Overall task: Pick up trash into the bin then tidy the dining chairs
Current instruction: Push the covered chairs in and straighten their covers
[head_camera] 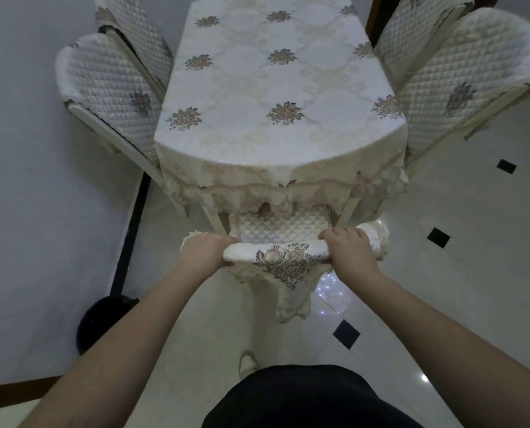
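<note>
Pale glossy floor tiles (461,211) with small black inset squares run under everything, and nearest to us our own dark clothing fills the bottom of the view, with one light shoe (247,362) just ahead of it. Down at our left a dark round bin (98,322) stands on the floor by the wall; we cannot tell what is in it, and we see no loose trash on the floor or table, so we judge the chair part of the job is in hand

Our left hand (203,253) and right hand (350,251) both curl tightly round the covered top rail of the end chair (280,234), one at each end, with the embroidered flower between them. Its quilted seat already sits partly under the hanging edge of the tablecloth (276,88)

The risks, as we judge them: the lace hem hangs just above the seat, so a further push could catch and drag the cloth askew. The loose slipcover may slide under our grip. A hard shove could knock the seat against the table legs or skid on the polished tile

Farther off, two chairs on the left (103,88) and two on the right (461,78) lean at angles to the table and look unevenly set
</note>
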`<state>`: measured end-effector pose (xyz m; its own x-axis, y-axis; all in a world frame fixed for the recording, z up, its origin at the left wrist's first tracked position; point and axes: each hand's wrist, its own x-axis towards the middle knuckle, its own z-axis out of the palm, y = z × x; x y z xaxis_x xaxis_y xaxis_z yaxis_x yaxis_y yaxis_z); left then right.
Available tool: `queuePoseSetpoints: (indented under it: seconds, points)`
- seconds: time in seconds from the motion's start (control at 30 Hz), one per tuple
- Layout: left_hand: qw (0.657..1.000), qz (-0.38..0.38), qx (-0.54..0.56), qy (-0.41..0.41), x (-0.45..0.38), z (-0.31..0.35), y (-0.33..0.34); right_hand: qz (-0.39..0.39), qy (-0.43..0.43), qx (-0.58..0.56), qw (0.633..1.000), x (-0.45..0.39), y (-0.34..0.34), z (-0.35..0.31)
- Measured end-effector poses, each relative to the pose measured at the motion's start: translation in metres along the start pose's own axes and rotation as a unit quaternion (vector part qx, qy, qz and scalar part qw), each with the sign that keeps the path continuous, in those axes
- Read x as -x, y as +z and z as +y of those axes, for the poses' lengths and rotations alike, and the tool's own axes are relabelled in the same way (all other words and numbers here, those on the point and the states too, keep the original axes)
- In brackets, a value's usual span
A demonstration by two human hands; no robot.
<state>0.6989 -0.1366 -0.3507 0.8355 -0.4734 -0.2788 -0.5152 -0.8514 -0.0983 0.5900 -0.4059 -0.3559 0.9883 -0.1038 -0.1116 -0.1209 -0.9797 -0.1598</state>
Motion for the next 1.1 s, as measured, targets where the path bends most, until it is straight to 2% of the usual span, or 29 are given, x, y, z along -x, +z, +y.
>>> queuePoseSetpoints:
  seconds: [0.2,0.3,0.63,0.83,0.97,1.1]
  points:
    - [1.000,0.003,-0.005,-0.008,-0.001,0.000,0.004,0.002,0.004,0.011,1.000,-0.001,0.003,0.001]
    - [1.000,0.009,-0.005,-0.011,0.000,0.001,0.005,-0.021,-0.003,0.018,1.000,-0.003,0.001,0.003]
    - [1.000,0.011,0.013,0.001,0.002,-0.007,0.009,-0.045,-0.033,0.098,0.994,-0.003,-0.009,-0.007]
    - [0.999,0.006,0.033,-0.007,0.007,-0.018,0.016,-0.046,-0.069,0.079,0.993,0.000,-0.002,-0.011]
    - [0.999,0.010,0.048,-0.001,0.008,-0.018,0.013,-0.031,-0.070,-0.007,0.997,0.002,-0.001,0.006]
    - [0.999,0.015,0.049,-0.006,0.011,-0.015,0.012,-0.025,-0.052,0.015,0.998,0.001,0.000,0.012]
